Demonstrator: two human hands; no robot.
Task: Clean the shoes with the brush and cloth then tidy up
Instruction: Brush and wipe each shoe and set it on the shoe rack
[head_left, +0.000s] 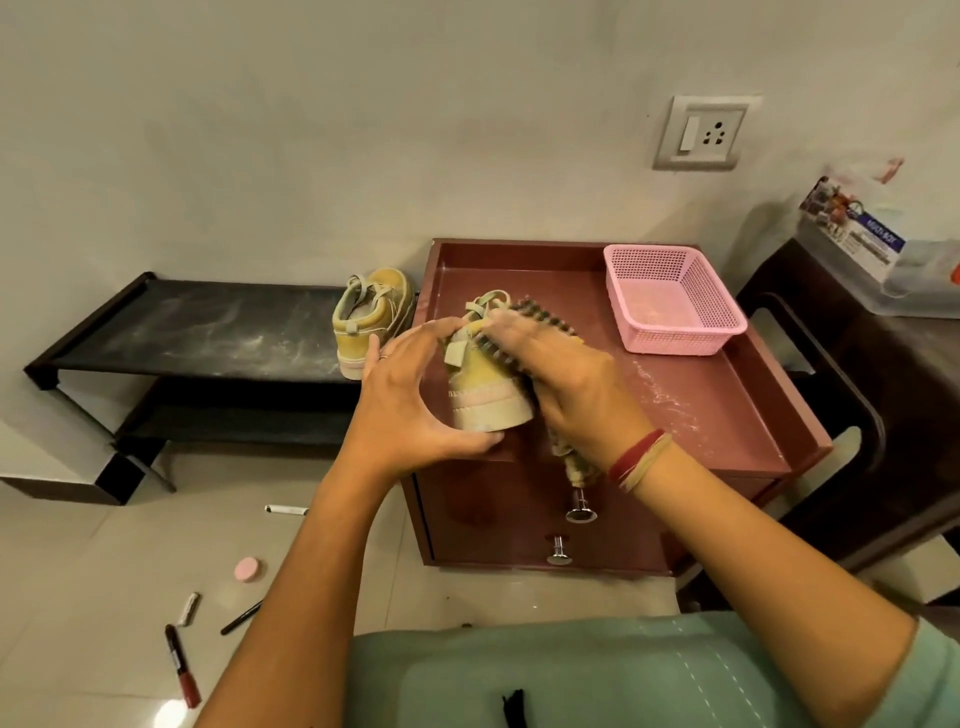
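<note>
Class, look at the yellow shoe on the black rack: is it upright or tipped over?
Upright: the shoe stands on its sole on the rack, heel toward the camera.

A yellow fabric shoe (485, 387) with pale sole and straps is held heel nearest, toe away. A dark-bristled brush (540, 314) lies against its three-o'clock side. The matching yellow shoe (371, 322) stands upright at ten o'clock.
</note>
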